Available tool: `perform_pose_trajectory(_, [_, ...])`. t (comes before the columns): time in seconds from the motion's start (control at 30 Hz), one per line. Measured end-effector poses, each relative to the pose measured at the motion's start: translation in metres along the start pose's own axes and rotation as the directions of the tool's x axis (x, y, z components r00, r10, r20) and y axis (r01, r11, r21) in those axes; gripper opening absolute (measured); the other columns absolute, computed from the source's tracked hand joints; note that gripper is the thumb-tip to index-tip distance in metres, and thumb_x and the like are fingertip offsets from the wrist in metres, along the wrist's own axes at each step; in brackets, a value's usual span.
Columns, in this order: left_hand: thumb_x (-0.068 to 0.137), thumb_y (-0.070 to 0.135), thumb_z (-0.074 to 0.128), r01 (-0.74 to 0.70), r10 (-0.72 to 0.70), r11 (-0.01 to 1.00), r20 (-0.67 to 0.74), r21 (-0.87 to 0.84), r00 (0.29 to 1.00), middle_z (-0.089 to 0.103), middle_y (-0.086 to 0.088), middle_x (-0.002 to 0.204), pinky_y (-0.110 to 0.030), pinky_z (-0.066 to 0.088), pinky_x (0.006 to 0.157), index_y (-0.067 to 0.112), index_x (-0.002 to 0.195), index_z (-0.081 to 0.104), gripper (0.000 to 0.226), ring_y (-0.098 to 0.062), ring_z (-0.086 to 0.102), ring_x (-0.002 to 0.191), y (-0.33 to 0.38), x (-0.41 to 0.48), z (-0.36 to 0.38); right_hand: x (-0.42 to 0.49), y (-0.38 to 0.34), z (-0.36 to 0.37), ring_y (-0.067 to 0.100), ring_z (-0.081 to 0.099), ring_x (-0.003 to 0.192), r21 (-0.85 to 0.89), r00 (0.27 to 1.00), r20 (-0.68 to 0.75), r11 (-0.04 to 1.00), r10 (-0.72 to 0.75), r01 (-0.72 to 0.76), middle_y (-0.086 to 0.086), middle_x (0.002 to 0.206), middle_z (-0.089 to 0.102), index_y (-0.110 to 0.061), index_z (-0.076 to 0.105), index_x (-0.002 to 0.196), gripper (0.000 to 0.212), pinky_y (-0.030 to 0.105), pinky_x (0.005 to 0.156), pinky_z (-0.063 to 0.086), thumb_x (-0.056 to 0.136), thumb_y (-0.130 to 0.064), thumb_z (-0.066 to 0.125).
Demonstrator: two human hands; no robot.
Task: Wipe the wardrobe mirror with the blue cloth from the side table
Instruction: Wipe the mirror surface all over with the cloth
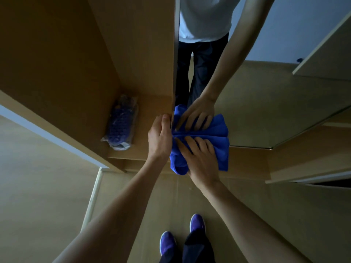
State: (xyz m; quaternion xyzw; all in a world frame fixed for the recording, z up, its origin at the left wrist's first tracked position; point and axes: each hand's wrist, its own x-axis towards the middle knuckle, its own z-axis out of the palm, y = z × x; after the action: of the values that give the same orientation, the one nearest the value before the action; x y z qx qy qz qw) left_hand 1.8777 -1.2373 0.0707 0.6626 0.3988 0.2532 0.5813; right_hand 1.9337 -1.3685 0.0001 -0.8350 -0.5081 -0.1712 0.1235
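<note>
The wardrobe mirror (266, 103) is on the open door in front of me and reflects my arm, my legs and the cloth. My right hand (201, 160) lies flat with spread fingers on the blue cloth (221, 154) and presses it against the glass low on the mirror, near its left edge. My left hand (160, 137) grips the door's left edge (175, 73) beside the cloth, fingers curled round it.
Inside the open wardrobe to the left, a plastic-wrapped purple item (121, 122) lies on the bottom shelf. My feet in purple shoes (197, 223) stand on the wood floor below. A white door frame (93, 198) runs down at the left.
</note>
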Motion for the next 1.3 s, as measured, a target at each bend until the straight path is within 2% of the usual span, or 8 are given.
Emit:
perform_pose_trajectory(0.17, [0.107, 0.036, 0.036, 0.035, -0.037, 0.997, 0.026, 0.074, 0.999, 0.062, 0.006, 0.093, -0.040, 0.049, 0.089, 0.042, 0.080, 0.051, 0.032, -0.021, 0.062, 0.095, 0.002, 0.000, 0.000, -0.013, 0.009, 0.005, 0.025, 0.055, 0.112, 0.085, 0.962, 0.272, 0.996, 0.004, -0.028, 0.000, 0.124, 0.057, -0.024, 0.050, 0.142, 0.071, 0.041, 0.097, 0.045, 0.076, -0.011, 0.074])
perform_pose_trajectory(0.3, [0.108, 0.042, 0.033, 0.053, -0.057, 0.995, 0.046, 0.085, 0.997, 0.064, 0.013, 0.095, -0.041, 0.049, 0.095, 0.043, 0.085, 0.054, 0.031, -0.021, 0.062, 0.102, 0.017, -0.004, -0.003, -0.003, 0.020, -0.019, 0.023, 0.057, 0.105, 0.139, 0.932, 0.361, 0.990, -0.034, -0.017, -0.003, 0.117, 0.059, -0.022, 0.054, 0.135, 0.061, 0.038, 0.092, 0.047, 0.077, -0.014, 0.072])
perform_pose_trajectory(0.43, [0.108, 0.044, 0.033, 0.020, -0.021, 0.998, 0.013, 0.066, 1.000, 0.064, 0.013, 0.095, -0.036, 0.049, 0.090, 0.039, 0.093, 0.057, 0.029, -0.013, 0.062, 0.097, 0.041, -0.018, -0.007, 0.012, 0.026, -0.063, 0.024, 0.059, 0.090, 0.103, 0.957, 0.289, 0.994, -0.003, -0.028, -0.002, 0.107, 0.064, -0.023, 0.059, 0.128, 0.042, 0.039, 0.078, 0.048, 0.086, -0.024, 0.061])
perform_pose_trajectory(0.63, [0.107, 0.044, 0.033, -0.105, 0.106, 0.994, -0.015, 0.035, 0.994, 0.063, 0.006, 0.088, -0.022, 0.041, 0.069, 0.024, 0.100, 0.059, 0.034, -0.001, 0.057, 0.079, 0.097, -0.037, -0.018, 0.037, 0.024, -0.135, 0.024, 0.058, 0.093, 0.115, 0.993, 0.118, 0.993, -0.028, 0.015, 0.000, 0.110, 0.064, -0.020, 0.059, 0.130, 0.042, 0.039, 0.080, 0.048, 0.089, -0.025, 0.063])
perform_pose_trajectory(0.83, [0.102, 0.043, 0.044, -0.321, 0.320, 0.946, -0.018, -0.035, 0.947, 0.065, 0.014, 0.109, -0.026, 0.047, 0.081, 0.038, 0.113, 0.055, 0.017, 0.001, 0.059, 0.099, 0.183, -0.057, -0.039, 0.063, 0.023, -0.229, 0.024, 0.057, 0.101, 0.100, 0.999, -0.026, 0.994, -0.031, 0.034, 0.001, 0.119, 0.062, -0.017, 0.055, 0.136, 0.049, 0.039, 0.085, 0.048, 0.090, -0.033, 0.058])
perform_pose_trajectory(1.0, [0.102, 0.031, 0.053, -0.498, 0.497, 0.867, -0.040, 0.004, 0.867, 0.057, 0.001, 0.126, -0.039, 0.052, 0.095, 0.023, 0.133, 0.049, 0.033, -0.014, 0.058, 0.113, 0.258, -0.069, -0.044, 0.089, 0.023, -0.307, 0.026, 0.058, 0.104, 0.032, 0.989, -0.147, 0.999, -0.013, 0.018, 0.004, 0.122, 0.062, -0.014, 0.056, 0.135, 0.047, 0.039, 0.084, 0.050, 0.090, -0.027, 0.058])
perform_pose_trajectory(1.13, [0.101, 0.029, 0.056, -0.601, 0.600, 0.799, -0.079, 0.015, 0.796, 0.047, 0.005, 0.138, -0.028, 0.047, 0.098, 0.022, 0.142, 0.044, 0.043, -0.006, 0.053, 0.122, 0.307, -0.075, -0.047, 0.113, 0.028, -0.359, 0.023, 0.056, 0.109, -0.011, 0.974, -0.223, 0.999, -0.043, 0.042, 0.003, 0.126, 0.060, -0.015, 0.053, 0.139, 0.052, 0.038, 0.089, 0.048, 0.089, -0.025, 0.063])
perform_pose_trajectory(1.3, [0.100, 0.031, 0.058, -0.677, 0.675, 0.735, -0.123, 0.024, 0.728, 0.040, 0.023, 0.120, -0.004, 0.040, 0.082, 0.033, 0.139, 0.040, 0.043, 0.025, 0.045, 0.104, 0.357, -0.076, -0.052, 0.141, 0.033, -0.418, 0.021, 0.054, 0.109, -0.055, 0.949, -0.303, 0.995, -0.094, 0.081, -0.002, 0.125, 0.058, -0.019, 0.050, 0.142, 0.049, 0.038, 0.092, 0.045, 0.093, -0.025, 0.056])
